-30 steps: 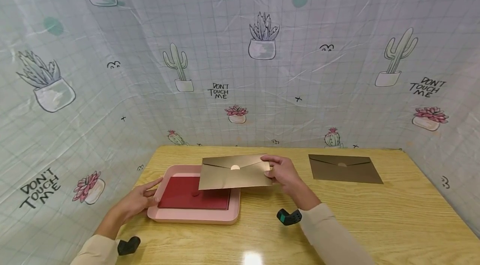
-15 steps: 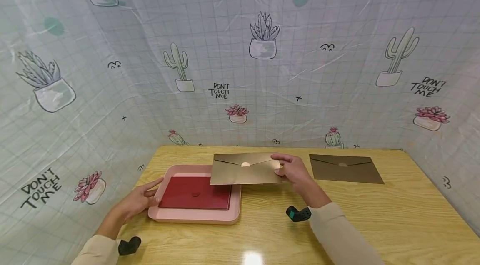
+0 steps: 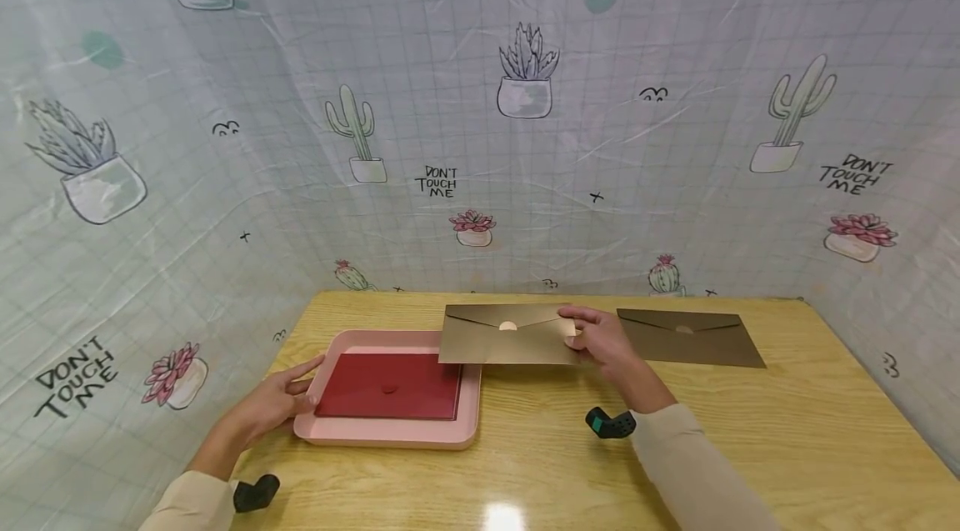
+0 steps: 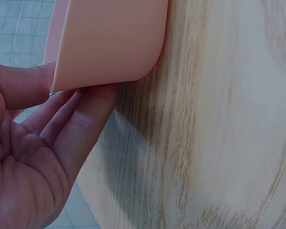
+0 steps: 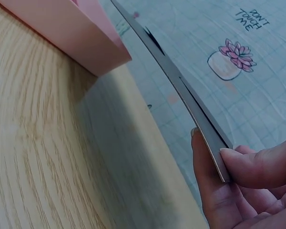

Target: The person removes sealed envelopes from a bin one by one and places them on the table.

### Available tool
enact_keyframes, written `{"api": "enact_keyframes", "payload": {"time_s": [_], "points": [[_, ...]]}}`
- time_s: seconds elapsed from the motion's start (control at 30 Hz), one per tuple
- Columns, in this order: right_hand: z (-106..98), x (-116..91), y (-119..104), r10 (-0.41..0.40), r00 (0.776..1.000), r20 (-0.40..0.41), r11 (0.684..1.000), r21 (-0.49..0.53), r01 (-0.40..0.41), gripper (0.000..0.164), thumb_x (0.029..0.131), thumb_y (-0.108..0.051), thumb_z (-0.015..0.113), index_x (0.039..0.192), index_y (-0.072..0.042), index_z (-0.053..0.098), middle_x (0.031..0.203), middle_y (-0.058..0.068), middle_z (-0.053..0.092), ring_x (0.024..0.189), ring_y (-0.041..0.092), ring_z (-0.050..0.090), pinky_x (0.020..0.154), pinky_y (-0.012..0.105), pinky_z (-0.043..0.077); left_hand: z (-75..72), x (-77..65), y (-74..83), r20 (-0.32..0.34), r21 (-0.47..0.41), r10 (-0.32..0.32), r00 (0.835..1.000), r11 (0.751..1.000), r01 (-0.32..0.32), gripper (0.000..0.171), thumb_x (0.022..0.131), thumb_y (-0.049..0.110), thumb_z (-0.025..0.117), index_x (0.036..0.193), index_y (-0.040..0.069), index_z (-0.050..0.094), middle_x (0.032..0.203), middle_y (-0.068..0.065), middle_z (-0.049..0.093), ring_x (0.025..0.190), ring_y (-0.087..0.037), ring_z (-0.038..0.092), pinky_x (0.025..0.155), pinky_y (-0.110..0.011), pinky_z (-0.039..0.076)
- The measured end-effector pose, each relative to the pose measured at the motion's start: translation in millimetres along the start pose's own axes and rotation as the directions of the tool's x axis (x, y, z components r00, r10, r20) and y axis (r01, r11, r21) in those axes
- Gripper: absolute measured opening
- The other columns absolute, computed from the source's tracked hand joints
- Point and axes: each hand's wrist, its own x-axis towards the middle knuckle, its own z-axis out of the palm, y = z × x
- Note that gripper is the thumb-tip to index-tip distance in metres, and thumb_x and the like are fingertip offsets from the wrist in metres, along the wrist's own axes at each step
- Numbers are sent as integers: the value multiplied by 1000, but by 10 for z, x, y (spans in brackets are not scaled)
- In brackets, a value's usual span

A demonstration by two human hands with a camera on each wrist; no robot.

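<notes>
My right hand [image 3: 606, 344] pinches the right end of a gold envelope [image 3: 487, 346] between thumb and fingers. The envelope hangs level above the table, its left corner over the right rim of a pink tray [image 3: 390, 433]. In the right wrist view the envelope [image 5: 181, 90] appears nearly edge-on, apart from the tray [image 5: 76, 36]. My left hand [image 3: 276, 404] holds the tray's left side. The left wrist view shows its thumb [image 4: 28, 86] on the rim and its fingers against the outer wall. Inside the tray lies a red envelope [image 3: 375, 393], its upper right corner covered by the gold one.
A darker brown envelope [image 3: 690, 339] lies flat on the wooden table [image 3: 570, 481], right of my right hand. A cactus-print sheet [image 3: 600, 147] hangs behind the table and along its sides.
My right hand has carried the gold envelope to the right and slightly back, uncovering more of the red envelope and tray. The left hand and tray have stayed in place.
</notes>
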Motion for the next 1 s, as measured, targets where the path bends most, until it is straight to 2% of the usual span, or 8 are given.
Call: {"api": "enact_keyframes", "payload": {"time_s": [0.1,0.23,0.47,0.73,0.83,1.0], "points": [[-46,7,18,10,1000,-5,1000,7,-10,53,97,11,57,149,0,55,147,28,57,83,10,64,65,22,53,3,-1,0,8,2,5,1000,1000,-5,85,97,-6,59,168,8,15,162,-39,29,136,-52,55,102,-54,57],[-111,20,23,23,1000,-7,1000,12,-23,54,98,11,57,150,-1,54,150,24,53,81,9,57,65,21,50,10,-5,-10,5,2,-2,1000,1000,2,85,97,-6,60,168,8,15,162,-39,28,138,-53,54,102,-54,57],[-227,41,42,43,999,-30,999,11,-43,55,98,11,57,151,-1,53,151,26,51,91,10,63,69,20,55,5,-9,-28,9,3,-1,1000,1000,1,85,97,-6,59,168,7,14,162,-39,27,139,-53,52,102,-53,57],[-328,60,46,53,997,-52,999,-9,-53,54,97,10,58,150,-1,54,115,7,58,78,13,52,61,23,46,-8,2,-42,28,-3,13,1000,1000,-13,85,98,-6,58,168,6,11,162,-39,26,138,-53,53,101,-52,58],[-354,86,53,60,997,-55,998,-12,-61,54,97,10,58,150,-1,54,112,5,59,78,12,53,61,23,47,-8,2,-40,25,-4,6,1000,1000,-6,85,98,-6,58,168,7,12,163,-39,26,138,-52,53,101,-52,58],[-408,115,59,69,996,-62,997,-19,-70,54,98,10,57,151,-2,54,109,2,55,73,10,47,60,22,44,-20,2,5,23,12,18,1000,1000,-19,84,98,-4,59,168,6,13,162,-40,27,138,-53,53,103,-54,56]]}}
